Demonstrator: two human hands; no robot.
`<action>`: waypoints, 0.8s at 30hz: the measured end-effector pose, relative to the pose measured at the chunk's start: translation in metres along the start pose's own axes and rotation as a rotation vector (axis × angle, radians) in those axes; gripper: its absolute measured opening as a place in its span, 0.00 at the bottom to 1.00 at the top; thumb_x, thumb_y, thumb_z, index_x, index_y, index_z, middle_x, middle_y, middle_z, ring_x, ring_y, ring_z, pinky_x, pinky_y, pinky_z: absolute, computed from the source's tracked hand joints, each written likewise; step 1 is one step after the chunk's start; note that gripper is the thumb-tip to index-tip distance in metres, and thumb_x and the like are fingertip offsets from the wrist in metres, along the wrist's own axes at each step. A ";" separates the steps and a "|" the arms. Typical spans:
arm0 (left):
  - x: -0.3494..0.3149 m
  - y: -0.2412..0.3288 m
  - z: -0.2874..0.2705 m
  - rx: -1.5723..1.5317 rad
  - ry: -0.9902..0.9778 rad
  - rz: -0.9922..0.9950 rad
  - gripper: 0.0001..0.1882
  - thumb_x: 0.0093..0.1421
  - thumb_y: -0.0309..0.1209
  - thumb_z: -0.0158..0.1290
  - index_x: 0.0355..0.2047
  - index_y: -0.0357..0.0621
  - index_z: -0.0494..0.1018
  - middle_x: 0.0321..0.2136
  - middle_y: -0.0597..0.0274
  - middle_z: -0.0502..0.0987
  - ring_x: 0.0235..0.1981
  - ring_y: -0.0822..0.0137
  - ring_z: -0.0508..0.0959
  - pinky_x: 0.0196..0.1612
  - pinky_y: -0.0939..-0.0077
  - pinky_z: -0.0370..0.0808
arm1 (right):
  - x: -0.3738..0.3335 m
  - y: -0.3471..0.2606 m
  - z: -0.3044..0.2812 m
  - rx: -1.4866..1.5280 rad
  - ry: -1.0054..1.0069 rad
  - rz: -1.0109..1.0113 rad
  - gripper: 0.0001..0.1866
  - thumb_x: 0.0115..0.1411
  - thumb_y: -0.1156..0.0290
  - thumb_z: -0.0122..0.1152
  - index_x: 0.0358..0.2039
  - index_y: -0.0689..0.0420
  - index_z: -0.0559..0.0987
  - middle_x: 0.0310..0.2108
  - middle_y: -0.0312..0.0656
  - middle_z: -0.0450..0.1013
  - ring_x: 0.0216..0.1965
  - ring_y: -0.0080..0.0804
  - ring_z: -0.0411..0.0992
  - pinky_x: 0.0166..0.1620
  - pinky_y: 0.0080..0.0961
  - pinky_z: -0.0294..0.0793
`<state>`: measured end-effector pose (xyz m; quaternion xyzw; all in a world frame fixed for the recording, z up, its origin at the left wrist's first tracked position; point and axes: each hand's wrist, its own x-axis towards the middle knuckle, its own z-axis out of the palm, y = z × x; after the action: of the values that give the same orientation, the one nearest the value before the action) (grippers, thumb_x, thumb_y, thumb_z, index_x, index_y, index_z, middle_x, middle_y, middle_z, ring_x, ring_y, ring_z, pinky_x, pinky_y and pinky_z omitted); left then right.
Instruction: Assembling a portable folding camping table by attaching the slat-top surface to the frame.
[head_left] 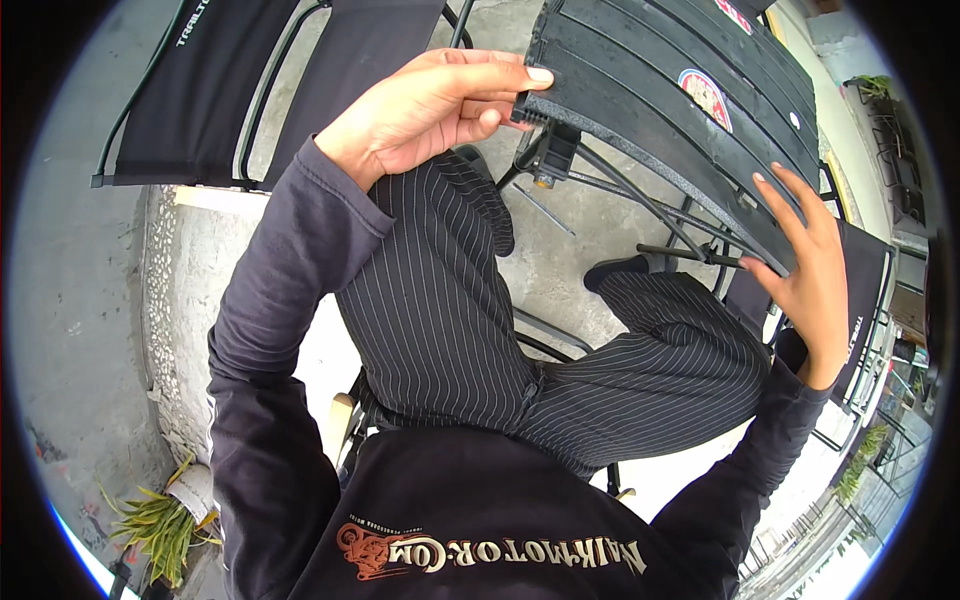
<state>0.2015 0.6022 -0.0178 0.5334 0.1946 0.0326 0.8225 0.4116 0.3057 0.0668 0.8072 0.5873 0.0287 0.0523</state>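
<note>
A black folding table with a slatted top and thin metal legs stands in front of me at the upper right. My left hand holds its near left corner, thumb on top and the other fingers curled at the edge, partly hidden. At the near right corner, my right hand has its fingers stretched apart over the tabletop, with the thumb at the edge. Nothing shows inside that hand. A round sticker lies on the slats. Below the left corner a black leg joint is visible.
Black fabric folding chairs stand at the left and, beside the table, at the right. My striped-trouser legs reach under the table's near edge. A potted plant is at the lower left. Concrete floor shows between my feet.
</note>
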 end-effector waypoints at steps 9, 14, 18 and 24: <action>0.006 0.007 0.018 -0.242 0.023 0.039 0.26 0.63 0.32 0.55 0.58 0.37 0.63 0.38 0.61 0.77 0.31 0.76 0.80 0.31 0.92 0.78 | 0.097 -0.104 0.020 0.314 0.589 -0.387 0.32 0.47 0.64 0.69 0.54 0.54 0.73 0.47 0.45 0.74 0.43 0.43 0.74 0.44 0.34 0.74; 0.012 0.007 0.015 -0.187 0.011 0.124 0.28 0.63 0.33 0.55 0.57 0.29 0.61 0.35 0.54 0.77 0.36 0.69 0.81 0.41 0.84 0.80 | 0.120 -0.100 0.022 0.419 0.525 -0.410 0.23 0.53 0.70 0.65 0.51 0.56 0.75 0.34 0.41 0.77 0.30 0.39 0.76 0.29 0.32 0.74; 0.010 0.015 0.012 -0.150 -0.063 0.133 0.23 0.67 0.35 0.47 0.57 0.32 0.64 0.41 0.48 0.78 0.37 0.67 0.82 0.40 0.82 0.81 | 0.132 -0.088 0.014 0.459 0.486 -0.390 0.15 0.53 0.71 0.65 0.43 0.58 0.79 0.28 0.43 0.77 0.23 0.41 0.74 0.25 0.30 0.72; 0.012 0.021 -0.013 0.479 -0.084 0.271 0.19 0.65 0.31 0.46 0.54 0.37 0.71 0.43 0.56 0.78 0.33 0.73 0.79 0.36 0.86 0.74 | 0.151 -0.073 0.008 0.619 0.291 -0.324 0.16 0.55 0.65 0.65 0.38 0.63 0.81 0.24 0.47 0.76 0.16 0.32 0.68 0.22 0.25 0.65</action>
<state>0.2114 0.6258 -0.0070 0.7347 0.0894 0.0734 0.6684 0.3900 0.4714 0.0478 0.6688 0.6896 -0.0444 -0.2740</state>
